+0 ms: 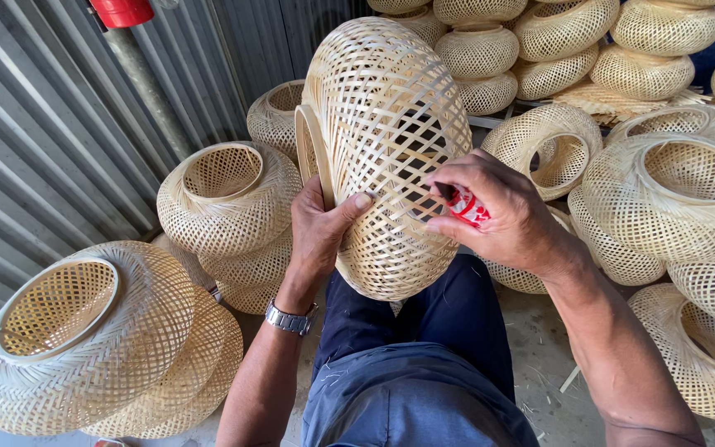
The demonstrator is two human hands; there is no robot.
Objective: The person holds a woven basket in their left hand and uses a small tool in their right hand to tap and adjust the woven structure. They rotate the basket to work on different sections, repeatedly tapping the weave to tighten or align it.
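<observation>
A pale, bulbous woven bamboo basket (386, 149) stands over the lap, long axis upright and tilted, open rim facing left. The left hand (320, 236) clamps its lower left side, thumb pressed on the weave. The right hand (502, 215), touching its right flank, pinches a small red lighter (465, 205). Similar bamboo baskets (229, 199) crowd the concrete floor (539, 348) all round.

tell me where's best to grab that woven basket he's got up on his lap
Probably by the flat rim band at the woven basket's mouth, coming from the left side: it's the stiff edge. The left hand already clamps there, thumb across the weave, while the right hand holds a small red tool.
</observation>
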